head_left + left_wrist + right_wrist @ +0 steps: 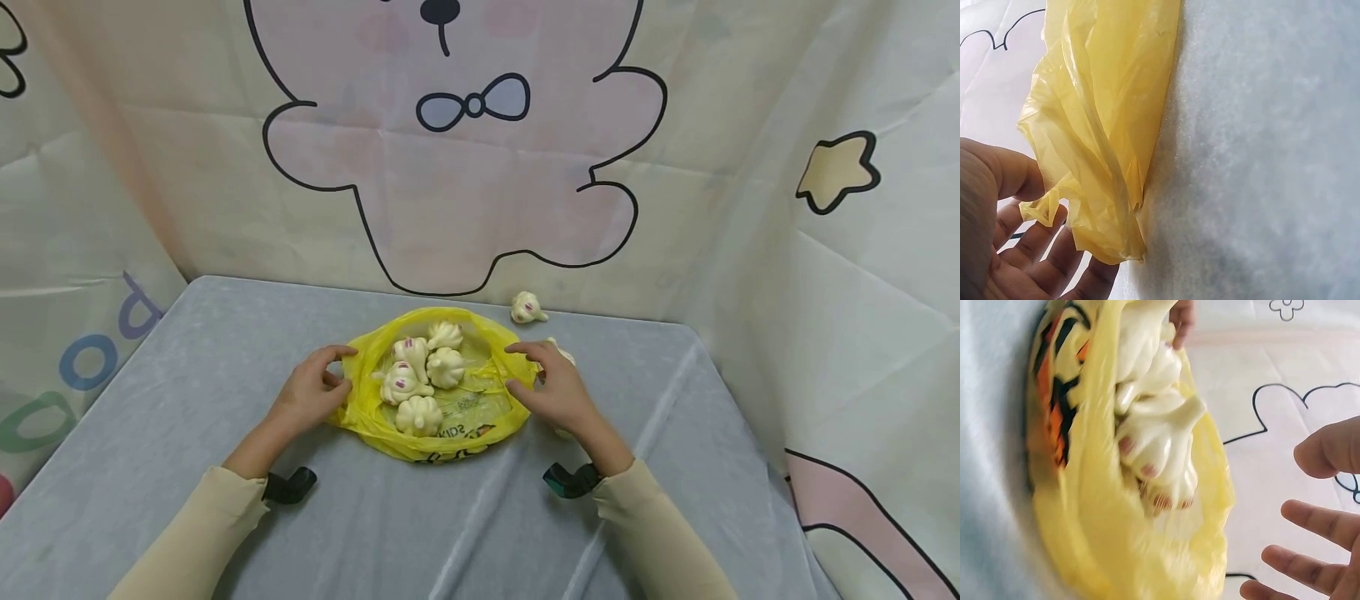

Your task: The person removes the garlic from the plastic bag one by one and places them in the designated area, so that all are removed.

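A yellow plastic bag (360, 421) sits on the table with its mouth spread wide. Several garlic bulbs (418, 417), cream with purplish marks, lie inside. At the bag's left rim is my left hand (311, 392); its thumb and fingers are spread around the loose plastic, lightly touching it. My right hand (558, 387) hovers by the right rim, and the right wrist view shows its fingers (1319, 522) apart from the plastic. Behind that hand another garlic bulb (561, 348) is mostly hidden. One more bulb (527, 308) lies at the table's back edge.
A grey cloth covers the table (405, 525). Behind it hangs a pale curtain (465, 200) printed with a bear-like figure, and more printed fabric (862, 292) closes off the sides. Each wrist wears a dark camera band (288, 486).
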The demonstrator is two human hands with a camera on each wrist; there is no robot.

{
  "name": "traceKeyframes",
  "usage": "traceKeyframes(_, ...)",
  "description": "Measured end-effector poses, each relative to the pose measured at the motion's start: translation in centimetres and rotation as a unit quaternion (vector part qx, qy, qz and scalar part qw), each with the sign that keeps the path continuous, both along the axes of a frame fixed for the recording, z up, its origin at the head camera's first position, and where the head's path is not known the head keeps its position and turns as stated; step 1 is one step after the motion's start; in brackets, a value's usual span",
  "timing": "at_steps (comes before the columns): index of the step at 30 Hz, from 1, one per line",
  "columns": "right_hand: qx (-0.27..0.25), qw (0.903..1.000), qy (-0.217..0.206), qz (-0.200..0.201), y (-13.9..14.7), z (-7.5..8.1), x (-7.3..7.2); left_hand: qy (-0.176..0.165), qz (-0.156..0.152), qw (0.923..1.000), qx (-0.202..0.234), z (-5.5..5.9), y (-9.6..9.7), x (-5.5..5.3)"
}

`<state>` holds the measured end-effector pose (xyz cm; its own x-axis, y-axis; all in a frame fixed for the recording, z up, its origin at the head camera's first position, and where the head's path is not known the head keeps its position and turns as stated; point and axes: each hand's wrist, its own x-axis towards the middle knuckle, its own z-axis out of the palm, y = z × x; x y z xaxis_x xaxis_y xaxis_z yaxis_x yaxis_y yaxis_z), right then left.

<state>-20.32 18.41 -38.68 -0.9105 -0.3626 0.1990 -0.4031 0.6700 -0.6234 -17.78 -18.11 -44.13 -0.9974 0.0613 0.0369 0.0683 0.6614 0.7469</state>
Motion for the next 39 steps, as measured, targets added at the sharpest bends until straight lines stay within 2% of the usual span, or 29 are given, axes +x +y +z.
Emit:
traceKeyframes(8, -0.03, 0.999, -0.002, 0.034, -2.4, 0.0, -0.2, 0.003, 0.003, 1.0, 0.001, -0.2, 0.0, 0.0)
traceKeyframes(17, -0.06, 0.9963, 0.019, 0.059, -5.3, -1.0, -0.8, 0.007, 0.002, 1.0, 0.005, -0.4, 0.0, 0.0)
traceKeyframes(24, -0.083, 0.9945, 0.011, 0.062, -7.1, -2.0, -1.7, 0.002, 0.004, 0.9999, 0.01, -0.3, 0.0, 0.1)
traceKeyframes(29, -0.097, 0.9932, 0.023, 0.06, -8.2, -2.9, -2.3, 0.001, 0.004, 0.9999, 0.01, -0.2, 0.1, 0.1)
traceKeyframes(39, -0.088, 0.9942, 0.038, 0.05, -9.2, -4.0, -2.6, 0.006, -0.006, 0.9997, 0.024, -0.3, 0.1, 0.2)
